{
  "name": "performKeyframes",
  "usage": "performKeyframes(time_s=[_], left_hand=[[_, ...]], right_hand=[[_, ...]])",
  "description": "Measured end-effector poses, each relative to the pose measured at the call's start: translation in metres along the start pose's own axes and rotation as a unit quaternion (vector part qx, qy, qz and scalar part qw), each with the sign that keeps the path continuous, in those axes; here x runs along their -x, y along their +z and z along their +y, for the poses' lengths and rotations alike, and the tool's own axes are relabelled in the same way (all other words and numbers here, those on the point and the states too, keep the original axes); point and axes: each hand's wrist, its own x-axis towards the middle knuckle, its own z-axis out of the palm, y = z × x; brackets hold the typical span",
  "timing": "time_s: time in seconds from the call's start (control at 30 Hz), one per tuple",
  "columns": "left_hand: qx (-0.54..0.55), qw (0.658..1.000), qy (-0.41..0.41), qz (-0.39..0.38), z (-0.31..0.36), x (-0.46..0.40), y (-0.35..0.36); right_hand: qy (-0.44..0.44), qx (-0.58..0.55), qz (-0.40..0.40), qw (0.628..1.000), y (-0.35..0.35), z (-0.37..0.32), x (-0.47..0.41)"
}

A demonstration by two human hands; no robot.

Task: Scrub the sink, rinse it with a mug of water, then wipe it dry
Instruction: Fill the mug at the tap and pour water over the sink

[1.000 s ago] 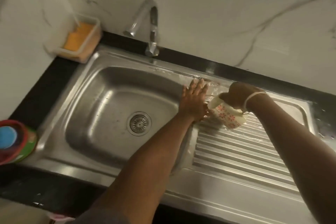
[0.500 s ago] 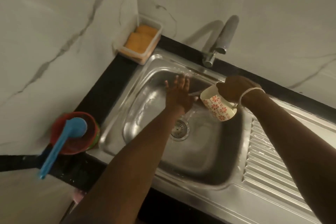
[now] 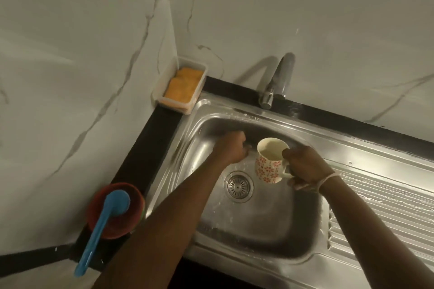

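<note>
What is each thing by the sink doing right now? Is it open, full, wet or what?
mug: upright, held by its handle
right hand: grips the mug handle
left hand: fingers curled, against the basin's back wall
sink: wet, drain uncovered
tap: no water running
sponge box: open, sponges inside

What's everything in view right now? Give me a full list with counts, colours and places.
sink: one, steel, centre, wet
drain strainer: one, steel, basin floor
draining board: one, ribbed steel, right of basin
tap: one, chrome, behind basin
mug: one, white with red flowers, over basin
container: one, clear, back-left corner, holding orange sponges
bowls: stacked, red, left counter
ladle: one, blue, across bowls
left hand: against basin's back wall
right hand: grips mug handle
</note>
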Motion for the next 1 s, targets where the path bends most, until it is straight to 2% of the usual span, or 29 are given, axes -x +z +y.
performKeyframes(time_s=[0.13, 0.27, 0.37, 0.47, 0.6, 0.8, 1.0], left_hand=[[0.081, 0.991, 0.049, 0.099, 0.041, -0.042, -0.039], [0.041, 0.980, 0.139, 0.136, 0.069, -0.088, -0.057], [0.009, 0.987, 0.124, 0.098, 0.078, -0.107, -0.053], [0.017, 0.989, 0.100, 0.111, 0.066, -0.106, -0.049], [0.083, 0.989, 0.057, 0.109, 0.036, -0.102, -0.044], [0.163, 0.985, 0.032, 0.054, 0.032, -0.109, -0.045], [0.218, 0.975, 0.007, 0.041, 0.030, -0.109, -0.042]], right_hand=[[-0.030, -0.049, 0.014, 0.998, -0.007, -0.012, -0.006], [-0.051, -0.106, 0.013, 0.993, -0.013, -0.025, -0.014], [-0.077, -0.116, 0.007, 0.990, -0.014, -0.031, -0.023], [-0.091, -0.100, 0.003, 0.991, -0.010, -0.036, -0.027], [-0.102, -0.077, 0.001, 0.992, 0.000, -0.040, -0.028], [-0.101, -0.071, 0.022, 0.992, 0.012, -0.040, -0.025], [-0.096, -0.090, 0.037, 0.991, 0.017, -0.033, -0.023]])
